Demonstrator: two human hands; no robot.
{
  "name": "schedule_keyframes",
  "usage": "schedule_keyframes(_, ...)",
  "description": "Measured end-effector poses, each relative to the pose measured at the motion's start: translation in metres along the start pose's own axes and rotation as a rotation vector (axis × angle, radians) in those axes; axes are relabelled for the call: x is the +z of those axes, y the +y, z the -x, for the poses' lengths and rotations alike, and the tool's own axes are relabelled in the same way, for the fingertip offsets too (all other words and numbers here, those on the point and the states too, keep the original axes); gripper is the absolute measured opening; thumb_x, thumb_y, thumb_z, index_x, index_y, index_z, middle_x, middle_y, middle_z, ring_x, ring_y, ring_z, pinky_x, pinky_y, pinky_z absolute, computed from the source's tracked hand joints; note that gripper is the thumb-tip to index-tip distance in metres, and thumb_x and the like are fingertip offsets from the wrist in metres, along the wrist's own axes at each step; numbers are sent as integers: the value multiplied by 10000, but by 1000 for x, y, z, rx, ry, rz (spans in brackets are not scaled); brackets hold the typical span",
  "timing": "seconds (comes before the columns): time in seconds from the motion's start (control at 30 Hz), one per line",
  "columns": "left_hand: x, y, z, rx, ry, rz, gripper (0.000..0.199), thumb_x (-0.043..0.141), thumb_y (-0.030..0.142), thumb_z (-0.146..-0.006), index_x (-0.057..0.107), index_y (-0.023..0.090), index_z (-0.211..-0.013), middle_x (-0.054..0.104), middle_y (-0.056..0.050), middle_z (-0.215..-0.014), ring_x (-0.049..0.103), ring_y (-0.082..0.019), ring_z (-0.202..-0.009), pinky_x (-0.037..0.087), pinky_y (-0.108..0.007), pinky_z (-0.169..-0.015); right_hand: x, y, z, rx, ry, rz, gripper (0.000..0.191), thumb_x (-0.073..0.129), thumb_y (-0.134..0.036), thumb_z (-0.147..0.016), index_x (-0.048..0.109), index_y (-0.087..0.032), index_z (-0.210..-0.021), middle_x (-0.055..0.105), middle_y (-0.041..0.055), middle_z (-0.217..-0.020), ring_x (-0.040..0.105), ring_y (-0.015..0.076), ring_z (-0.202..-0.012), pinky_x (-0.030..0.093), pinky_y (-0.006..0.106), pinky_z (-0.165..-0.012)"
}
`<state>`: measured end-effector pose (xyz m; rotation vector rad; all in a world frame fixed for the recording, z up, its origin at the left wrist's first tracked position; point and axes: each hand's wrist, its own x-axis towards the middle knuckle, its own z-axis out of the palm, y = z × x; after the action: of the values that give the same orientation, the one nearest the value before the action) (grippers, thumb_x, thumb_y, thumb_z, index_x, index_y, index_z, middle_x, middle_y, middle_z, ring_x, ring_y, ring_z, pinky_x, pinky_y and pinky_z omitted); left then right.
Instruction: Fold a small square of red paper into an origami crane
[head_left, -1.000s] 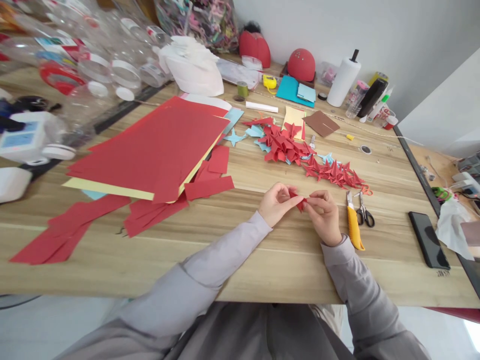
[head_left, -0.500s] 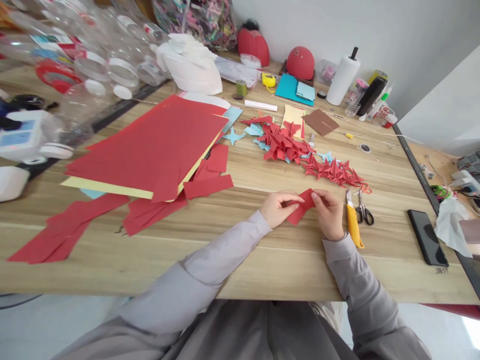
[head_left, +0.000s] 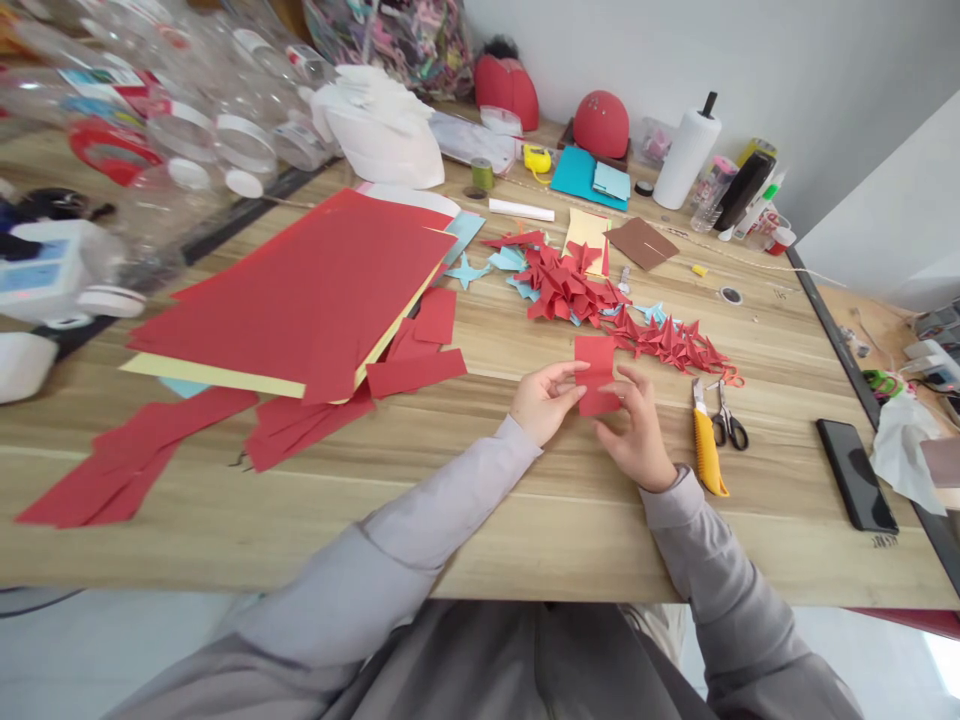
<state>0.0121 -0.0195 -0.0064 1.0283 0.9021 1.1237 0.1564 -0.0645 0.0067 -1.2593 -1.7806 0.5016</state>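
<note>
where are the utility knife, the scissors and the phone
yellow utility knife (head_left: 707,458), head view, on the handle
scissors (head_left: 722,408), head view, on the blades
black smartphone (head_left: 856,475), head view, on its dark flat face

**A pale room around our wooden counter**

We look across the light, wood-grained counter (head_left: 525,530) to a plain white wall (head_left: 757,50) rising behind its far edge, softly and evenly lit. A dark strip (head_left: 832,340) runs along the counter's right side, and beyond it lies a lower wooden surface (head_left: 847,310), with a white panel (head_left: 877,230) standing above that. Under the near edge we see a pale floor (head_left: 90,650) (the brightest spot in the room is a bright patch (head_left: 943,660) in the bottom right corner, though we cannot tell what casts it).
</note>
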Motion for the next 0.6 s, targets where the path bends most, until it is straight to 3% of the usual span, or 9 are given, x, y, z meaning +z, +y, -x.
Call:
schedule_keyframes(0.1,3,0,2,-5,-9,25,383,698,215,-593,623,120,-957,679,-94,-957,653,-182,-803,514,-335,-787,5,3,0,-23,-14,61,229,601,-152,-716,550,-219,-929,445,99,-1119,426,254,-1167,381,454,-959)
schedule_keyframes(0.23,6,1,4,-17,-20,44,345,711,217,-578,640,132,-905,687,-85,-942,653,-194,-832,519,-339,-792,5,4,-1,-27,-16,49,159,630,-210,-732,570,-227,-879,471,88,-1093,496,229,-1058,412,416,-921)
schedule_keyframes(0.37,5,3,4,-5,43,18,270,725,268,-581,681,139,-814,703,-67,-861,648,-196,-838,501,-348,-836,0,3,-3,-14,26,0,41,572,-236,-792,592,-216,-822,516,82,-1039,525,203,-1009,426,376,-893)
schedule_keyframes(0.6,4,4,4,-37,94,84,291,773,296,-508,696,139,-740,705,-44,-730,656,-190,-721,541,-365,-754,1,9,-3,176,116,-270,109,580,-311,-788,580,-203,-773,575,67,-983,552,182,-953,452,342,-834)
